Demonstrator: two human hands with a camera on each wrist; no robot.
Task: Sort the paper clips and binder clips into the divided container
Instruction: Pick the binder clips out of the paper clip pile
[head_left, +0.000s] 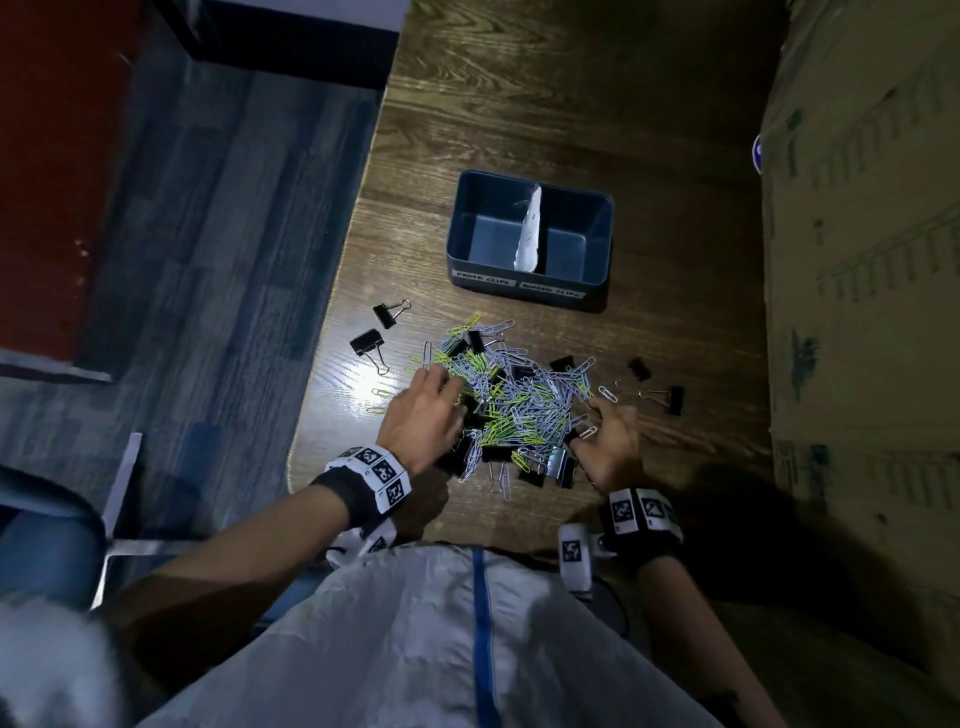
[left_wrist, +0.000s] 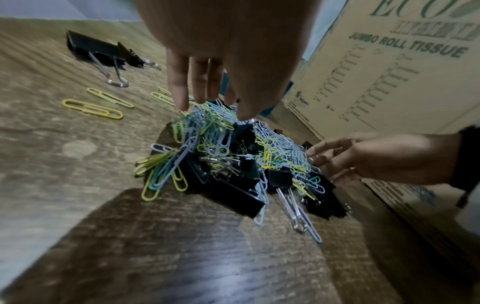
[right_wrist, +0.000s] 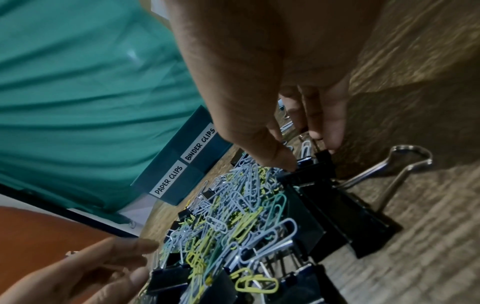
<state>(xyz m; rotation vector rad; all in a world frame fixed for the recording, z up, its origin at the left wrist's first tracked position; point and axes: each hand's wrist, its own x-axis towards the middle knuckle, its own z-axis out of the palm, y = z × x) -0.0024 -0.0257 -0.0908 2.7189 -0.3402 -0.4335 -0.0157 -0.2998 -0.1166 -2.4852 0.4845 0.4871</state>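
Your left hand (head_left: 423, 410) rests straight-fingered on the tangled heap of coloured wire paper clips and black binder clips (head_left: 511, 410) on the wooden surface (head_left: 571, 93); your right hand (head_left: 610, 441) pinches at its edge, on what I cannot tell. Sorting has barely begun: the dark blue divided plastic container (head_left: 530, 234) beyond looks empty, so next lift one kind to its labelled side.

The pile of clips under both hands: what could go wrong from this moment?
1. The pile tangles paper clips with black binder clips, so a grab by the left hand may carry both kinds into one compartment.
2. Two binder clips lie near the table edge; a sweep could knock them off.
3. The paper divider in the container leans and might let clips slip across.
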